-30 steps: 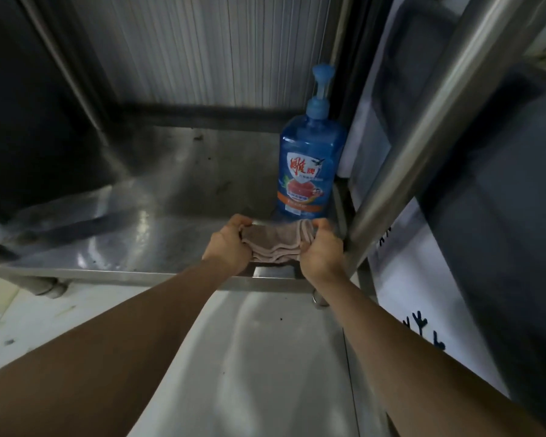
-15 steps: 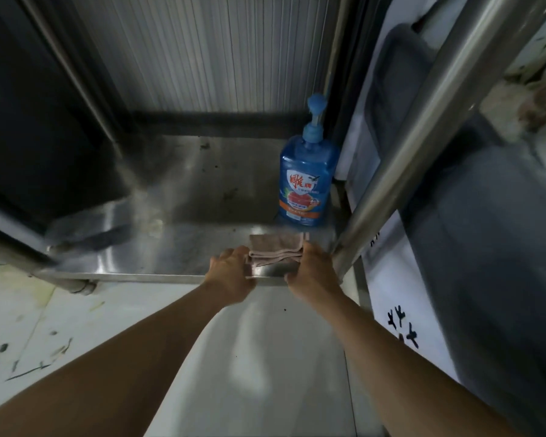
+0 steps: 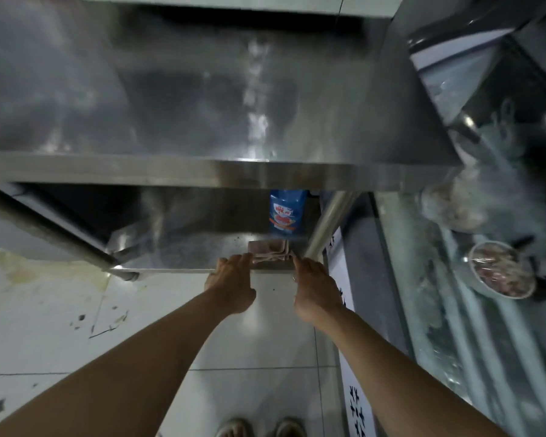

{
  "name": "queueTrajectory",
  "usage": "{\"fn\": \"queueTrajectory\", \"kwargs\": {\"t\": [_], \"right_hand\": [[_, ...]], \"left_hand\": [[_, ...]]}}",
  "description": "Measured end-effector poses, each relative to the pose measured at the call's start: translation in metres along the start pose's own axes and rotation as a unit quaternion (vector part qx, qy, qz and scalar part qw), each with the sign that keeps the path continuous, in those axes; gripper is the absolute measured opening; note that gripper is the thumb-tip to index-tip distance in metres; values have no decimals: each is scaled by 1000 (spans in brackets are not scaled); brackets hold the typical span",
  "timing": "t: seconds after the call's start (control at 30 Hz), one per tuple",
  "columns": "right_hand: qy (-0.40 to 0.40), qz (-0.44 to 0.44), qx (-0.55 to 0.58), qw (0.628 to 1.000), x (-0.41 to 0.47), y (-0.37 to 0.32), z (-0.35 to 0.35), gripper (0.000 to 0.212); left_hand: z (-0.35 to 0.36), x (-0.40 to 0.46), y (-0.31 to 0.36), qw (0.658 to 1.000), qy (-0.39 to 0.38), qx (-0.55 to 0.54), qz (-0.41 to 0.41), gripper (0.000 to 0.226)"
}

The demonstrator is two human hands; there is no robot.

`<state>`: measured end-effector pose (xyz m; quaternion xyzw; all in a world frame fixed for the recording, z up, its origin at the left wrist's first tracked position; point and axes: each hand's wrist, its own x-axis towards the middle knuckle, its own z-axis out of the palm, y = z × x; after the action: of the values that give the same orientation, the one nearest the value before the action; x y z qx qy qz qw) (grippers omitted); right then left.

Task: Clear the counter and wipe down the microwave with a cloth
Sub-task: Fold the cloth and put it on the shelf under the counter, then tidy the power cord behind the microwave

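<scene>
A folded pinkish-brown cloth (image 3: pixel 269 250) lies on the lower steel shelf (image 3: pixel 183 247), near its front right corner. My left hand (image 3: pixel 230 283) hovers at the cloth's left edge with straight fingers, fingertips just touching it. My right hand (image 3: pixel 316 290) reaches toward the cloth's right edge, fingers extended, holding nothing. A blue dish-soap bottle (image 3: pixel 286 212) stands just behind the cloth, its top hidden by the steel counter (image 3: pixel 202 121) above. No microwave is in view.
The counter's front edge (image 3: pixel 202 176) overhangs the shelf. A steel leg (image 3: pixel 328 225) rises right of the cloth. To the right, a glass case holds a wrapped bowl of food (image 3: pixel 501 269). White floor tiles (image 3: pixel 76 326) lie below, and my feet (image 3: pixel 262 428) show at the bottom.
Both hands released the cloth onto the lower shelf and drew back toward me with fingers straightened. My head rose, bringing the countertop into view.
</scene>
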<state>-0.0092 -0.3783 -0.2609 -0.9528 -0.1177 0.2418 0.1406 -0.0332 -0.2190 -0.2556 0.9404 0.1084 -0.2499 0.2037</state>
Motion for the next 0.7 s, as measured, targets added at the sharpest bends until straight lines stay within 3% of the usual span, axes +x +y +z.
{"fn": "queueTrajectory", "kwargs": {"t": [0.37, 0.53, 0.7], "right_hand": [[12, 14, 2, 1000, -122, -53, -132, 50], [60, 3, -11, 998, -153, -72, -192, 46], [103, -17, -10, 994, -179, -94, -253, 54]], "left_hand": [[-107, -130, 57, 999, -6, 25, 41, 69], [-160, -161, 78, 997, 26, 21, 68, 45], [-220, -185, 98, 990, 70, 54, 106, 51]]}}
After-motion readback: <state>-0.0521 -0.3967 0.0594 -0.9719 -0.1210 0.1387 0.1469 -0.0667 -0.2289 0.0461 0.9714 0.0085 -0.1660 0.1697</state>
